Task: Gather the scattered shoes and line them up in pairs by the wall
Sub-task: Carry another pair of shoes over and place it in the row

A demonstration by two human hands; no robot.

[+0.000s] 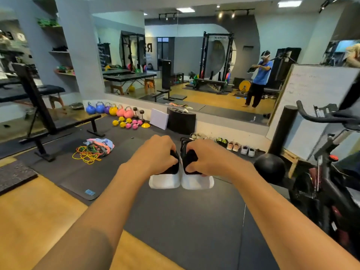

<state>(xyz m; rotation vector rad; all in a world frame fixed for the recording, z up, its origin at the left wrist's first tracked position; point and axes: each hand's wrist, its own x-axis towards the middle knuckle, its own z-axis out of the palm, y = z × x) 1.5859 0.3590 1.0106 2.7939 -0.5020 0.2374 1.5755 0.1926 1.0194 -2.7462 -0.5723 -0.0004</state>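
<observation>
Head view, left to right: a tangle of bands (pixel 88 152) lies on the black mat (pixel 185 221). The left hand (pixel 155 152) curls its fingers round a black shoe (pixel 165 181) with a white sole; the right hand (pixel 207 157) likewise grips the second shoe (pixel 196 182) just beside it, both above the mat. Beyond, a row of shoes (pixel 233 146) lines the wall

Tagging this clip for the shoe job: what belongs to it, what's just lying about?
Job: left shoe in left hand; right shoe in right hand; shoe row.
Lying about: kettlebells, dumbbells, ropes, ball, bike.
</observation>
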